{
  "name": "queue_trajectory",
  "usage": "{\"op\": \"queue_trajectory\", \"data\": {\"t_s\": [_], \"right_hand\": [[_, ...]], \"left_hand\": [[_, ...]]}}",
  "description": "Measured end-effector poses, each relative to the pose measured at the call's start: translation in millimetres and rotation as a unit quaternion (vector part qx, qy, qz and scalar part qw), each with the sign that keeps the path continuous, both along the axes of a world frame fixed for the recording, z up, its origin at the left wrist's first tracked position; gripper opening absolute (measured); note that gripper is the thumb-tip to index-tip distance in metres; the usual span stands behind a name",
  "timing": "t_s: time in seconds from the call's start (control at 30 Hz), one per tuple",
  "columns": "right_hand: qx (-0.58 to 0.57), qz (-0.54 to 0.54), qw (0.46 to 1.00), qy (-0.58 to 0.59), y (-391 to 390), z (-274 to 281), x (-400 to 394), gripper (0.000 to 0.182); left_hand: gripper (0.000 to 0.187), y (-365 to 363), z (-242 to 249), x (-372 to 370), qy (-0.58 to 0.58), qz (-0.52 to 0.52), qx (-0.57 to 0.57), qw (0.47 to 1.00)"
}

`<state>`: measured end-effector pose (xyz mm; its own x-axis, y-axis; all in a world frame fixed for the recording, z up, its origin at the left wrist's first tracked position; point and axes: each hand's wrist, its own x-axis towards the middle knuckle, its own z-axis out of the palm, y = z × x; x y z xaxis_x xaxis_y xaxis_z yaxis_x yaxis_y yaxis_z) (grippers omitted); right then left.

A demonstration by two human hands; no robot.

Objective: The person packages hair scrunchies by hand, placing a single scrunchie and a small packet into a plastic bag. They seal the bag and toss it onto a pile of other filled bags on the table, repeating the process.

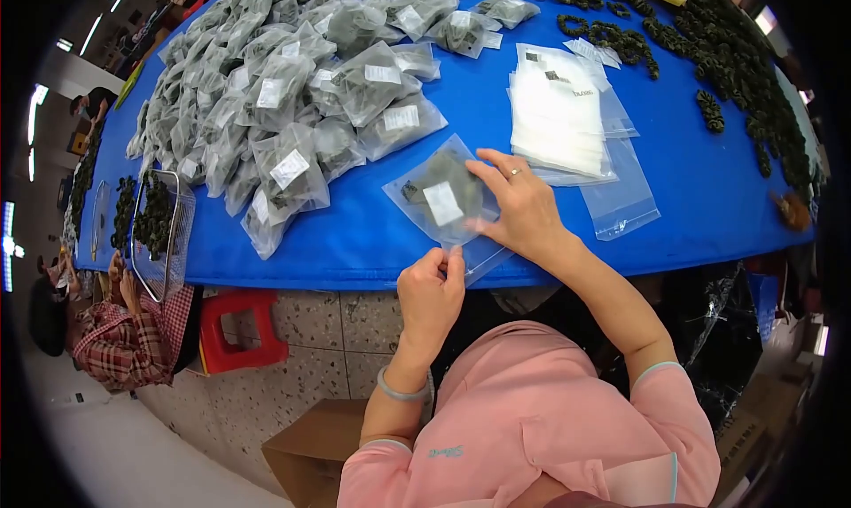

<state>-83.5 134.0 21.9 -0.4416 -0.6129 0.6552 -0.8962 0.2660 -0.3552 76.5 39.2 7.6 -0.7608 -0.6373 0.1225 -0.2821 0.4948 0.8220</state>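
Observation:
A clear plastic bag [420, 191] with dark green contents and a white label [443, 204] lies at the table's front edge. My left hand [431, 297] is closed in a pinch on the bag's lower edge. Along the bag's right side, my right hand [525, 208] grips it between thumb and fingers. Just beyond that hand is a stack of flat white bags [554, 118] with dark print. An empty clear bag [620, 202] sticks out from under the stack.
Filled, labelled bags [292, 91] are heaped on the left of the blue table [355, 251]. Dark green gathered-fabric rings, like scrunchies [709, 65], cover the right side. At left, a person in a plaid shirt [133, 344] is beside a wire basket [183, 220]. A red stool [239, 331] stands below.

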Motion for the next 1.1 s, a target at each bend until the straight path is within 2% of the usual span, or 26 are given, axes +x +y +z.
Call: {"op": "queue_trajectory", "data": {"t_s": [0.07, 0.13, 0.17, 0.3, 0.47, 0.63, 0.73, 0.8, 0.83, 0.97, 1.03, 1.1], "right_hand": [[0.099, -0.053, 0.988, -0.102, -12, -2, 5, 0.045], [0.198, -0.104, 0.954, -0.201, -19, -5, 9, 0.050], [0.200, -0.101, 0.953, -0.202, -18, -8, 10, 0.050], [0.068, 0.019, 0.996, -0.052, -6, -17, 9, 0.062], [0.018, 0.045, 0.994, -0.099, -13, -13, 16, 0.061], [0.033, -0.054, 0.991, -0.118, -24, -17, 22, 0.059], [0.030, -0.028, 0.991, -0.129, -5, -12, 16, 0.053], [0.134, -0.082, 0.952, -0.263, 16, -8, 8, 0.042], [0.138, -0.081, 0.951, -0.266, 23, -6, 9, 0.042], [0.039, -0.003, 0.992, -0.119, 46, 4, 24, 0.025], [0.038, 0.082, 0.987, -0.135, 47, 7, 42, 0.010], [0.035, 0.112, 0.982, -0.145, 41, 1, 57, 0.009]], "left_hand": [[0.030, 4, -2, 1, 0.005, -0.004, -0.004, 1.000], [0.031, 6, -4, 3, 0.010, -0.007, -0.007, 1.000], [0.031, 6, -4, 4, 0.008, -0.005, -0.007, 1.000], [0.032, 6, 2, 8, 0.021, 0.004, 0.058, 0.998], [0.034, 7, -3, 10, 0.035, -0.006, 0.044, 0.998], [0.033, 5, -2, 12, 0.034, 0.001, 0.050, 0.998], [0.031, 1, -6, 18, 0.035, 0.002, 0.080, 0.996], [0.030, 1, -9, 22, 0.037, 0.003, 0.112, 0.993], [0.030, 3, -10, 23, 0.034, 0.005, 0.115, 0.993], [0.031, 10, -4, 23, 0.048, 0.027, 0.280, 0.959], [0.031, 11, -1, 26, 0.040, 0.027, 0.326, 0.944], [0.031, 10, 2, 29, 0.027, 0.024, 0.414, 0.910]]}}
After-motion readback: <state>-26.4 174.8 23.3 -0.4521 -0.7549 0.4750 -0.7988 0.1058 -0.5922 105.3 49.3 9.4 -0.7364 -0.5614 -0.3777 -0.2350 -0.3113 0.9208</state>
